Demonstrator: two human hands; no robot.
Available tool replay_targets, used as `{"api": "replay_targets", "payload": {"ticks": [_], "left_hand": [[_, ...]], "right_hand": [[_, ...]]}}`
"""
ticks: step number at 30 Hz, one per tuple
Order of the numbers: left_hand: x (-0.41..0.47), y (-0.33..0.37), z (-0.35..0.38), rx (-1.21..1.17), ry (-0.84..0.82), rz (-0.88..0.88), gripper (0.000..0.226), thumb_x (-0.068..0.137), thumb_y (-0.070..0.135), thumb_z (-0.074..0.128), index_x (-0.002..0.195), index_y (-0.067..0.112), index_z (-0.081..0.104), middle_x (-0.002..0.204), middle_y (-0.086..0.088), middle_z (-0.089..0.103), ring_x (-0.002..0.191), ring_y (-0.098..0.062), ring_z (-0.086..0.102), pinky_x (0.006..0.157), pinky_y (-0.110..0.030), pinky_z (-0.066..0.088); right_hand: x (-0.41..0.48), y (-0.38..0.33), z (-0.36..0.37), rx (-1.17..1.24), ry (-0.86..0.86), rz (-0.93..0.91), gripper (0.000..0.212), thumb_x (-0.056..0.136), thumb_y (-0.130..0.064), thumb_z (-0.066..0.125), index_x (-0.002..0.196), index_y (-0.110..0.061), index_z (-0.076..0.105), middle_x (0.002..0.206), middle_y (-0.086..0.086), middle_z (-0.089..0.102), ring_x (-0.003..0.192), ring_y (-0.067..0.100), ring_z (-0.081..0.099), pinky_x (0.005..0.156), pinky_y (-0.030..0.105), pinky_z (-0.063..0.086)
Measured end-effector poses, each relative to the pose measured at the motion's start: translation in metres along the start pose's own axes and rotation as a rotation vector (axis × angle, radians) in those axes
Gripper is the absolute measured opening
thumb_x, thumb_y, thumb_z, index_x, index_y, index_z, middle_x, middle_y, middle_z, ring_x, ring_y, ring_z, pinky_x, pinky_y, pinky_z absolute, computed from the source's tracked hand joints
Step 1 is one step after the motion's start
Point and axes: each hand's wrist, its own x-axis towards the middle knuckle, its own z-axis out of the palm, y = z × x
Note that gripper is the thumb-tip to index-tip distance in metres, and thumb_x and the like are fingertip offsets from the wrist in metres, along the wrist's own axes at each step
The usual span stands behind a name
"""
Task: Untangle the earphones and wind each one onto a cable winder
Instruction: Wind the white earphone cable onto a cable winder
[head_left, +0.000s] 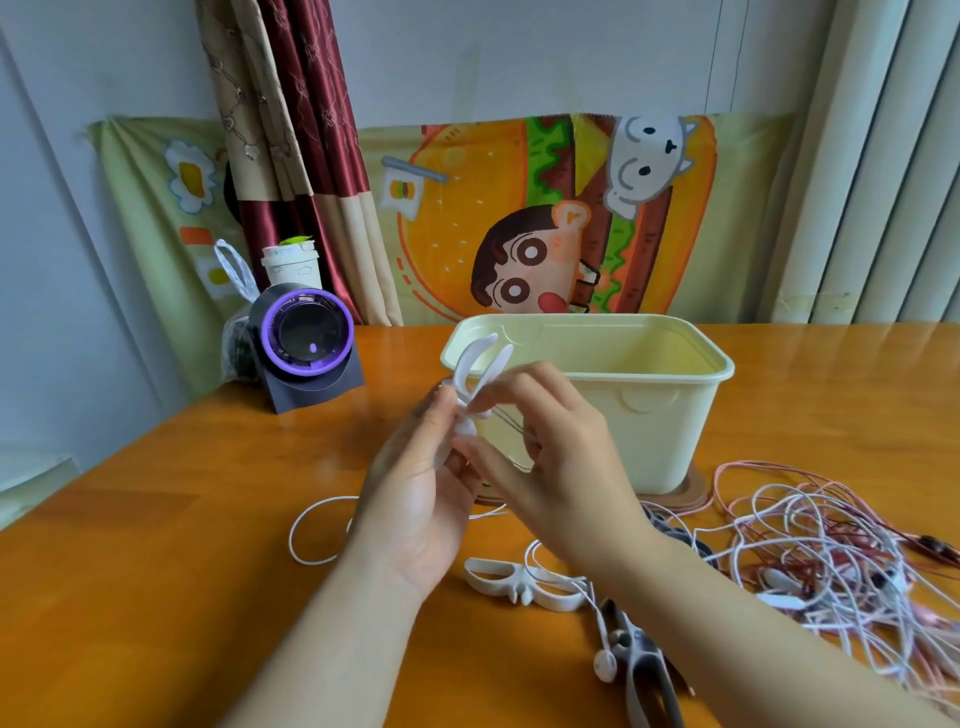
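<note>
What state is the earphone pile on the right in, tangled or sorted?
Tangled: white and pink cables of the earphone pile loop over one another in one heap on the table.

An orange wooden table (208, 519) with a shiny top is seen. A pale yellow tub (675, 415) is set on it, open at the top. A flat brown piece (696, 491) is tucked under the tub. At the far left of the table, a small fan (306, 332) with a purple ring is stood on a dark base. A white paper cup (290, 267) with a green leaf on top is placed behind it. A clear plastic bag (236, 332) is set just beside the fan. A cartoon burger cloth (467, 171) is hung on the wall, and a red and tan curtain (291, 130) is hung in front of it.
</note>
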Motion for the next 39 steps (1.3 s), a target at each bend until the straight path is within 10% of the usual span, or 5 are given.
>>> {"api": "replay_targets", "payload": {"ticks": [21, 27, 33, 39], "left_hand": [[0.005, 0.007, -0.01, 0.165, 0.04, -0.132, 0.055, 0.073, 0.022, 0.068, 0.124, 0.001, 0.062, 0.109, -0.012, 0.067, 0.099, -0.02, 0.061, 0.096, -0.035, 0.044], [0.002, 0.01, -0.013, 0.386, -0.034, -0.069, 0.04, 0.073, 0.027, 0.065, 0.109, 0.009, 0.072, 0.107, -0.007, 0.074, 0.1, -0.019, 0.068, 0.093, -0.031, 0.048], [0.002, 0.015, -0.01, 0.293, -0.046, 0.012, 0.031, 0.074, 0.021, 0.063, 0.101, 0.011, 0.074, 0.104, -0.004, 0.075, 0.09, -0.01, 0.07, 0.085, -0.023, 0.053], [0.008, 0.02, -0.017, 0.162, -0.039, 0.022, 0.025, 0.069, 0.023, 0.068, 0.089, 0.015, 0.08, 0.104, -0.003, 0.075, 0.094, -0.009, 0.071, 0.08, -0.021, 0.057]], "right_hand": [[0.022, 0.013, -0.035, -0.056, -0.257, 0.009, 0.018, 0.081, -0.019, 0.074, 0.099, -0.022, 0.074, 0.073, -0.022, 0.057, 0.049, 0.006, 0.04, 0.052, 0.008, 0.031], [0.025, 0.01, -0.041, -0.088, -0.328, 0.012, 0.018, 0.083, -0.02, 0.073, 0.101, -0.017, 0.074, 0.077, -0.027, 0.056, 0.058, -0.007, 0.051, 0.054, 0.005, 0.035], [0.025, 0.017, -0.041, 0.243, -0.319, 0.315, 0.02, 0.086, -0.023, 0.068, 0.106, -0.025, 0.069, 0.083, -0.02, 0.07, 0.054, 0.015, 0.038, 0.053, 0.02, 0.038], [0.012, 0.017, -0.026, 0.049, -0.525, 0.384, 0.027, 0.096, -0.02, 0.054, 0.081, -0.008, 0.073, 0.053, -0.007, 0.057, 0.04, 0.007, 0.033, 0.044, 0.013, 0.027]]}}
